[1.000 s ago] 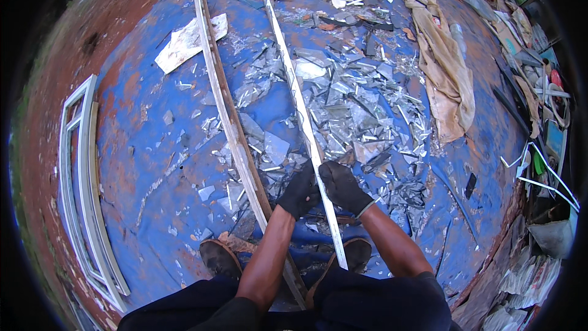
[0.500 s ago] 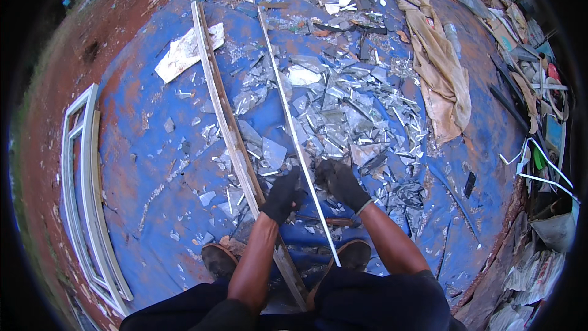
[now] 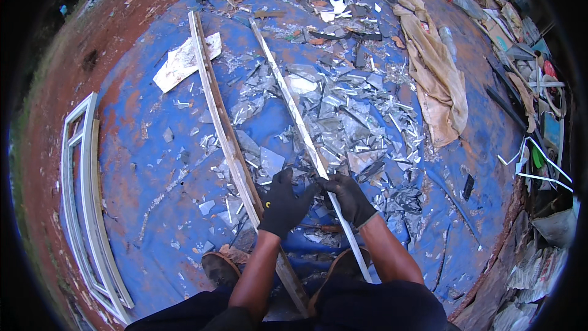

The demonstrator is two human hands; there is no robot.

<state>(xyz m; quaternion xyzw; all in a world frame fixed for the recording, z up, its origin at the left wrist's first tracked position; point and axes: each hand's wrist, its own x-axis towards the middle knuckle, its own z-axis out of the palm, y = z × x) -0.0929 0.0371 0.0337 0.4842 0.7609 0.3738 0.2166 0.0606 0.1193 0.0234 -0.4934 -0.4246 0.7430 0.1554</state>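
Observation:
A long thin white strip (image 3: 307, 137) slants across the middle, its near end beside my right boot. My right hand (image 3: 348, 200), in a dark glove, is closed around its lower part. My left hand (image 3: 285, 205), gloved too, is just left of the strip, fingers apart and thumb stretched toward the right hand; I see nothing held in it. Close to its left side lies a long grooved bar (image 3: 222, 124), running from between my boots to the far left. Broken glass pieces and short pale slivers (image 3: 358, 125) spread beneath and beyond the strip.
A blue tarp (image 3: 165, 178) covers the ground. White frames (image 3: 72, 190) lie at the left edge, a stained white sheet (image 3: 174, 68) under the bar's far part. Tan cloth (image 3: 436, 79) is crumpled at the right; mixed scrap (image 3: 545, 165) lines the right rim. My boots (image 3: 220, 268) stand near the glass.
The strip has turned to show a broader face, and its near end has shifted right. My right hand has closed on it. My left hand has opened out, thumb toward the right hand.

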